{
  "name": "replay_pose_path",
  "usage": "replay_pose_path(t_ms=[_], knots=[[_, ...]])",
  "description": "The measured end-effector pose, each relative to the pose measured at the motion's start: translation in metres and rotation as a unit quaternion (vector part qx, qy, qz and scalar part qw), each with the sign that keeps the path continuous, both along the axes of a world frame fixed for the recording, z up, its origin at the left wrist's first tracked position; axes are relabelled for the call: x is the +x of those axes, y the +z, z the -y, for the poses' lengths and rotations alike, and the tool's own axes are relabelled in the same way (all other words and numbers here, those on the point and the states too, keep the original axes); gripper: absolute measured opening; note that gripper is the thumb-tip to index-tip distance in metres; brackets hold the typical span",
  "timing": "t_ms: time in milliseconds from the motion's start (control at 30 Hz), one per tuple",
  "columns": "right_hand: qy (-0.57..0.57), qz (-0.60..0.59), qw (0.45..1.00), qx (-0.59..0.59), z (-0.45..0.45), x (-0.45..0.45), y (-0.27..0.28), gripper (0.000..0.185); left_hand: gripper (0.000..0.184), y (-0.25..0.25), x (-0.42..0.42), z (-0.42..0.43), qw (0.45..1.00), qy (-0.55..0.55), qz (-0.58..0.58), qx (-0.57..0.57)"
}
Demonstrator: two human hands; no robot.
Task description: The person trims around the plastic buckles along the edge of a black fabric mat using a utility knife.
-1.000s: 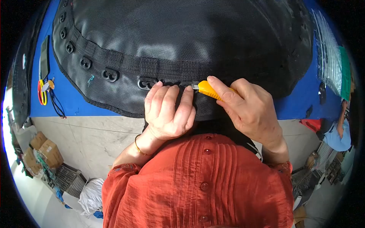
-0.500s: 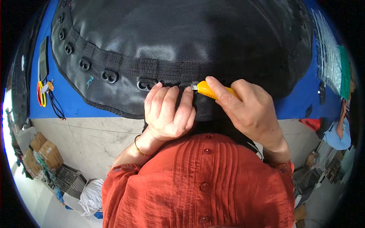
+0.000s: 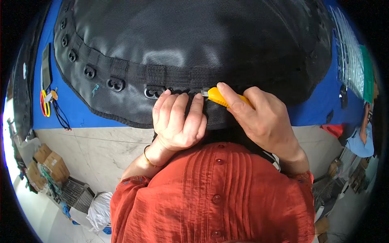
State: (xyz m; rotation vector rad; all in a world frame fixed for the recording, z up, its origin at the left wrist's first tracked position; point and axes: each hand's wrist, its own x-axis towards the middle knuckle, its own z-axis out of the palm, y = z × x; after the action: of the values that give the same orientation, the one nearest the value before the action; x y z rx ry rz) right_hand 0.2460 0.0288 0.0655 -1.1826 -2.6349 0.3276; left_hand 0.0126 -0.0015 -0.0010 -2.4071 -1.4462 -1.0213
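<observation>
Utility knife fills grip of your right hand, blade just below webbing band. Left hand presses black fabric below band; can't tell if grip pinches. Keep fingertips off blade path, strokes shallow.

This looks like a sewing workshop: a blue-topped worktable carries black mesh fabric and scissors, with cardboard boxes, wire crates and another person around the concrete-like floor.
</observation>
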Motion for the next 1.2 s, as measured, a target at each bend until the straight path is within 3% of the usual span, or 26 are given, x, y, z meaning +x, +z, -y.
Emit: replay_pose_path(t_ms=[767,833,967,1033,1200], knots=[[-0.035,-0.069,0.997,-0.018,0.006,0.008,-0.007,0.064,0.033,-0.002,-0.001,0.001,1.000,0.004,-0.008,0.001],[-0.018,-0.053,0.998,-0.008,0.004,0.007,-0.006,0.052,0.034,-0.002,-0.001,0.001,1.000,0.002,-0.013,0.001],[-0.013,-0.056,0.998,-0.013,0.004,0.008,-0.007,0.052,0.034,-0.001,-0.002,0.001,1.000,-0.004,-0.019,-0.004],[-0.029,-0.061,0.997,-0.029,0.004,0.008,-0.006,0.066,0.034,-0.001,-0.002,0.001,1.000,-0.005,-0.018,-0.003],[-0.027,-0.065,0.997,-0.032,0.005,0.008,-0.006,0.066,0.034,-0.001,-0.002,0.001,1.000,-0.004,-0.013,0.000]])
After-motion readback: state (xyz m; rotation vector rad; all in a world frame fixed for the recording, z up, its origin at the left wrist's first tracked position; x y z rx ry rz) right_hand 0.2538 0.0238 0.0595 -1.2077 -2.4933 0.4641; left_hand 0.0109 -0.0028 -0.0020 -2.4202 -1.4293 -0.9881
